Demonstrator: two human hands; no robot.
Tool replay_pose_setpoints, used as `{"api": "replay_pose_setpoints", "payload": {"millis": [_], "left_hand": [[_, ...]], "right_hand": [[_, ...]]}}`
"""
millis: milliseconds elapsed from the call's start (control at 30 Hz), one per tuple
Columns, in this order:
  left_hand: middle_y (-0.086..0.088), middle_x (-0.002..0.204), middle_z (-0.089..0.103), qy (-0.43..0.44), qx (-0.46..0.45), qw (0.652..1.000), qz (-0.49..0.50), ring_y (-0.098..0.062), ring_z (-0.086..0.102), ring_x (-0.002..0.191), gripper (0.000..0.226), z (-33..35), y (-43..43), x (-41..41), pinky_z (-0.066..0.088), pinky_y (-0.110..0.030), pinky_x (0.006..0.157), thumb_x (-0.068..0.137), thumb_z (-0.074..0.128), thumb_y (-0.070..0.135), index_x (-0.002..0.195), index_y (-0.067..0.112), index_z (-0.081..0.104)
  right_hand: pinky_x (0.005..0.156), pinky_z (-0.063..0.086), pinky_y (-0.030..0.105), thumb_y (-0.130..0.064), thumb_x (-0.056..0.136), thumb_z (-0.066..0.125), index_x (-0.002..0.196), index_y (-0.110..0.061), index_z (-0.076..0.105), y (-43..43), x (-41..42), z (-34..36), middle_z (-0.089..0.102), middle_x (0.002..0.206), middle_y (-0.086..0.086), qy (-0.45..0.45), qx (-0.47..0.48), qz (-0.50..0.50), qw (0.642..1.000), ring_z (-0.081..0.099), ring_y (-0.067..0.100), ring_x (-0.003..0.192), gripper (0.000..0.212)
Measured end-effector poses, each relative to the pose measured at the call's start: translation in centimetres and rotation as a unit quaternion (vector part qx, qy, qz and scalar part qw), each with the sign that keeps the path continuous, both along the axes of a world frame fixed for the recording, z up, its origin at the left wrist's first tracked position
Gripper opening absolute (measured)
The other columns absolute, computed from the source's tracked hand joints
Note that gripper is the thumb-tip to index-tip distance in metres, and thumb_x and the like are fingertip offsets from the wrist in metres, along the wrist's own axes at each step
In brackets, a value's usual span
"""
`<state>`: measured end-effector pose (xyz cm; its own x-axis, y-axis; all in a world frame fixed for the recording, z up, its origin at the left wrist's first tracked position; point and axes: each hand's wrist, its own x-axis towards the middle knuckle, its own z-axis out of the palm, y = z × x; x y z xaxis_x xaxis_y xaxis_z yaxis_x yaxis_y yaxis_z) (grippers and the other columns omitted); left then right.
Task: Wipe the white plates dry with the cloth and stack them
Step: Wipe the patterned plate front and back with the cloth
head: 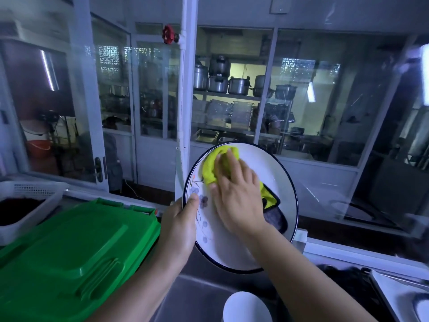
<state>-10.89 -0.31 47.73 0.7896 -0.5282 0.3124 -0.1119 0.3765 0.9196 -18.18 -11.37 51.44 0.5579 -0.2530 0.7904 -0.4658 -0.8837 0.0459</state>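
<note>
Green bin lid [69,252] sits far left. Beside it, the left hand [178,231] grips the tilted white plate [278,182] by its rim, held up in the air. On its face the right hand [236,194], fingers flat, presses the yellow cloth [213,166]. The wipe will probably go best in overlapping circles out to the rim, then across the back.

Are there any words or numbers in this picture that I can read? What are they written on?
No words or numbers can be read anywhere in this picture.
plate: only painted flowers, no letters.
yellow cloth: no tag or writing shows.
green lid: plain moulded plastic, no label shows.
small panel high on the wall: too blurred to tell whether it has writing.
</note>
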Motion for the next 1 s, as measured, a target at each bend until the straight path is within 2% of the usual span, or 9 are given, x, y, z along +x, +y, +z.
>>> {"api": "replay_pose_setpoints", "payload": {"millis": [100,200,300,367,433,533,633,833,1000], "left_hand": [[-0.011,0.089,0.074,0.031,-0.013,0.999,0.020,-0.032,0.068,0.090,0.035,-0.1,0.4,-0.3,0.051,-0.047,0.082,0.076,0.055,0.049,0.081,0.020,0.073],[-0.008,0.084,0.073,0.017,-0.011,1.000,0.023,-0.025,0.065,0.082,0.036,-0.3,0.5,-0.4,0.050,-0.041,0.077,0.075,0.054,0.054,0.079,0.022,0.071],[-0.002,0.081,0.068,0.020,-0.006,1.000,0.017,-0.019,0.063,0.080,0.049,-0.3,0.4,-0.5,0.049,-0.043,0.078,0.067,0.055,0.065,0.075,0.018,0.068],[-0.002,0.087,0.075,0.031,-0.005,0.999,0.022,-0.023,0.070,0.087,0.046,-0.2,0.2,-0.5,0.053,-0.046,0.086,0.070,0.055,0.062,0.081,0.021,0.073],[-0.007,0.091,0.076,0.047,-0.033,0.998,0.026,-0.025,0.071,0.091,0.042,0.0,0.2,-0.5,0.053,-0.050,0.090,0.077,0.055,0.052,0.090,0.018,0.075],[-0.005,0.099,0.075,0.079,-0.078,0.994,0.023,-0.023,0.070,0.097,0.041,0.0,0.1,-0.5,0.054,-0.045,0.088,0.077,0.058,0.049,0.100,0.020,0.075],[0.007,0.092,0.076,0.085,-0.089,0.992,0.015,-0.009,0.072,0.088,0.026,-0.3,0.2,-0.4,0.055,-0.024,0.067,0.079,0.056,0.048,0.085,0.036,0.078],[-0.009,0.079,0.073,0.143,-0.052,0.987,0.059,-0.028,0.066,0.074,0.038,-0.1,0.1,0.4,0.052,-0.041,0.071,0.092,0.054,0.043,0.077,0.013,0.072],[0.002,0.073,0.067,0.080,-0.027,0.993,0.084,-0.020,0.058,0.075,0.035,0.5,0.7,1.1,0.045,-0.037,0.071,0.077,0.058,0.053,0.066,0.022,0.069]], "right_hand": [[0.103,0.024,0.048,-0.036,0.095,0.046,0.135,-0.015,0.052,-1.4,0.0,0.4,0.031,0.151,0.011,-0.060,0.058,-0.076,0.994,0.027,0.035,0.129,0.045],[0.106,0.014,0.045,-0.037,0.097,0.040,0.146,-0.013,0.036,-1.1,0.1,0.4,0.013,0.158,0.010,-0.072,0.102,-0.101,0.987,0.015,0.032,0.133,0.055],[0.103,0.029,0.046,-0.041,0.095,0.029,0.144,-0.009,0.039,1.2,0.6,0.9,0.019,0.158,0.015,-0.052,0.084,-0.043,0.994,0.030,0.037,0.130,0.060],[0.098,0.039,0.046,-0.041,0.095,0.030,0.140,-0.009,0.046,2.7,0.7,0.8,0.026,0.155,0.016,-0.001,0.029,0.001,1.000,0.040,0.039,0.128,0.057],[0.098,0.040,0.044,-0.040,0.097,0.033,0.140,-0.011,0.047,3.5,0.3,0.1,0.030,0.154,0.014,0.053,-0.002,0.050,0.997,0.041,0.038,0.129,0.054],[0.101,0.032,0.040,-0.036,0.097,0.037,0.144,-0.014,0.043,3.9,-0.6,-1.4,0.029,0.156,0.008,0.111,0.006,0.134,0.985,0.036,0.033,0.132,0.052],[0.100,0.030,0.039,-0.033,0.097,0.047,0.142,-0.013,0.046,4.0,-1.7,-2.3,0.030,0.155,0.004,0.140,0.019,0.175,0.974,0.036,0.031,0.132,0.049],[0.094,0.035,0.037,-0.038,0.096,0.035,0.134,-0.019,0.054,3.3,-4.4,-3.2,0.036,0.152,-0.005,0.230,0.003,0.214,0.949,0.040,0.023,0.126,0.047],[0.085,0.044,0.034,-0.039,0.083,0.062,0.122,-0.023,0.065,0.4,-7.6,-4.0,0.054,0.138,-0.003,0.255,-0.095,0.178,0.946,0.057,0.022,0.110,0.042]]}}
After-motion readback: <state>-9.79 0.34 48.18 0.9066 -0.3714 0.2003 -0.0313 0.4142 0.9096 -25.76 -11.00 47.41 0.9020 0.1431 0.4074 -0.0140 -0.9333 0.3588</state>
